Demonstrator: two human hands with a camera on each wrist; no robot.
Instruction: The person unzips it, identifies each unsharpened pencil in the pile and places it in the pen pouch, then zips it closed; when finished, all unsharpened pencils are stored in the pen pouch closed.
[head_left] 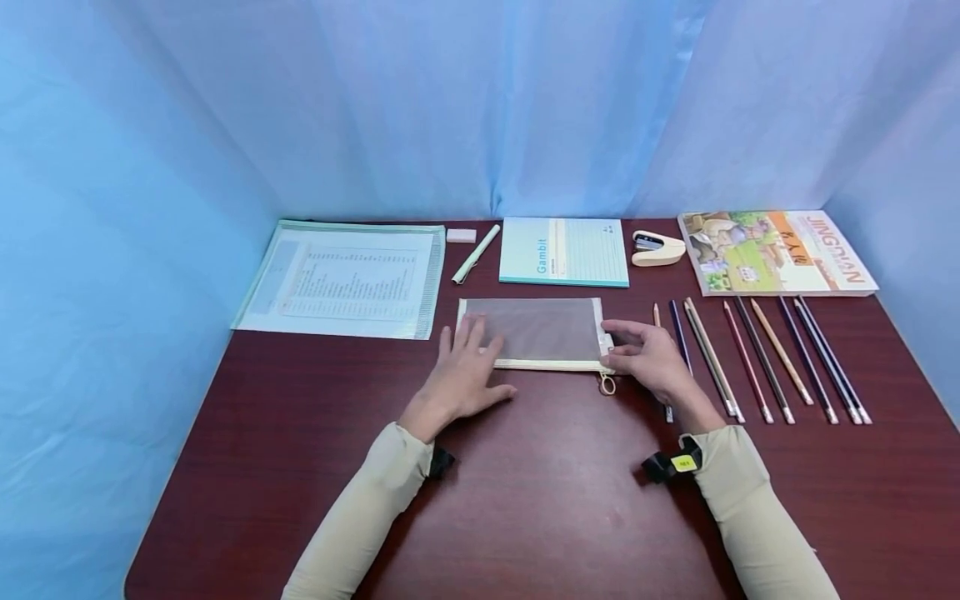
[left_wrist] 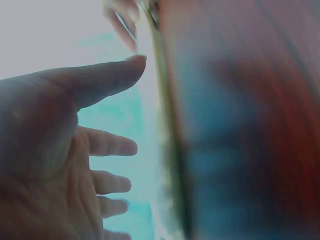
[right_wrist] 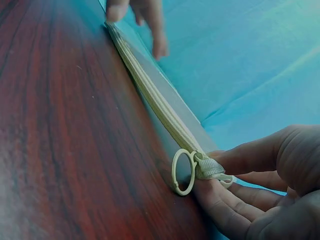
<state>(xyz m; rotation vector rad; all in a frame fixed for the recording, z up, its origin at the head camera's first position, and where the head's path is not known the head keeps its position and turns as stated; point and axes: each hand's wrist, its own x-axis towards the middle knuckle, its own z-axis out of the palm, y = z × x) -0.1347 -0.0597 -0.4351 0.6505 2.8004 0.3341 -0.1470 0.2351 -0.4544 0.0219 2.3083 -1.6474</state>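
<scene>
Along the back of the dark red table [head_left: 540, 500] you have a clear document sleeve [head_left: 341, 279] with a printed sheet at the far left, then a small white eraser [head_left: 461, 236] and a pale green pen [head_left: 476, 253] lying at a slant just beside it. Next to the pen you see a light blue notebook [head_left: 564, 251] marked Gambit, then a cream stapler [head_left: 657, 247], and at the far right a sketch pad [head_left: 776, 252] with a colourful cover. In front of the sketch pad, a row of coloured pencils [head_left: 765, 360] lies side by side, tips towards you. Blue cloth [head_left: 480, 108] hangs round the table on three sides
</scene>
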